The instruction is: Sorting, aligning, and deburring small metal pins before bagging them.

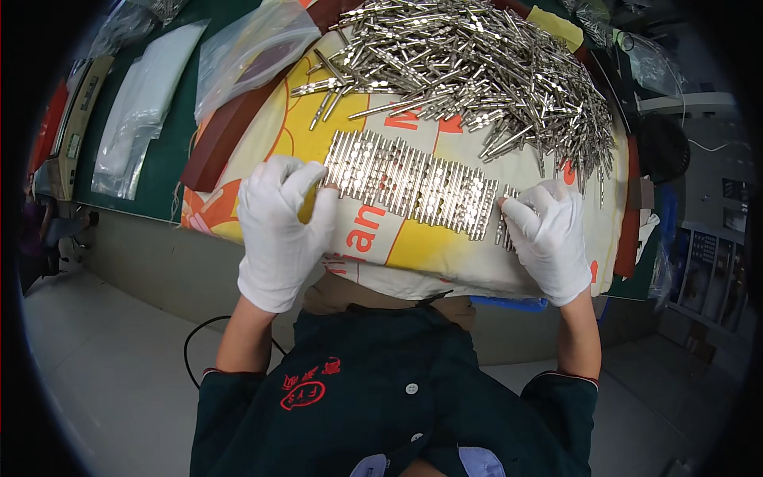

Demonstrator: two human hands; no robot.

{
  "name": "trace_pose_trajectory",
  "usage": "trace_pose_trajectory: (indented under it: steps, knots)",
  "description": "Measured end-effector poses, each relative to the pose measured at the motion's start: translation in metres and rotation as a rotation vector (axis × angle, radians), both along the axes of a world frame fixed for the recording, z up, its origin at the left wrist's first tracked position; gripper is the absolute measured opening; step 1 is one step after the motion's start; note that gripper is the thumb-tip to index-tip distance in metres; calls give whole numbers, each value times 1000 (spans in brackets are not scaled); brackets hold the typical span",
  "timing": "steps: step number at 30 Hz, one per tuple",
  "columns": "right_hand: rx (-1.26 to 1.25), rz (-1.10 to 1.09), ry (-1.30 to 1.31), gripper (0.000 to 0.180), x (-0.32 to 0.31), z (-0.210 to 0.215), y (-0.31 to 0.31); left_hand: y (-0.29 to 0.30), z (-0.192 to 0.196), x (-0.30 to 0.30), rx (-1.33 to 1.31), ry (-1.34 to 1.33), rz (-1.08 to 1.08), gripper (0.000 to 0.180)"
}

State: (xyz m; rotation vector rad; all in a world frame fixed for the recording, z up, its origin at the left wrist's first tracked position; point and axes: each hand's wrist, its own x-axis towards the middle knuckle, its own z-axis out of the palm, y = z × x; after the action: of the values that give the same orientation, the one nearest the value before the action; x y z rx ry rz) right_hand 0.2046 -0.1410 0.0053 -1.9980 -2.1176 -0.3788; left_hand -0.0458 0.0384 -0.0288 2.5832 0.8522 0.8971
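Flanking one pin row [413,184], two hands [280,226]

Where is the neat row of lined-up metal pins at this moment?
In the head view, the neat row of silver metal pins lies mid-picture on the yellow printed cloth, between the white-gloved left hand and right hand, below the loose pile of pins.

We cannot see the left hand's [280,230] fingertips where they fold over the nine o'clock end of the row of metal pins [413,184]. The right hand [548,238] covers several pins at three o'clock. The pin pile [477,71] is cut off at twelve o'clock, too tangled to count.
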Motion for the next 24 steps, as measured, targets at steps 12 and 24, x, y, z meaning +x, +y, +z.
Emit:
trace_pose_trajectory:
  steps: [12,24]
  knots:
    - [-259,408,-317,10,11,16,36,5,1,31,-54,204,113,27]
    - [-44,582,-217,12,-23,-14,82,0,13,56,-17,367,34,16]
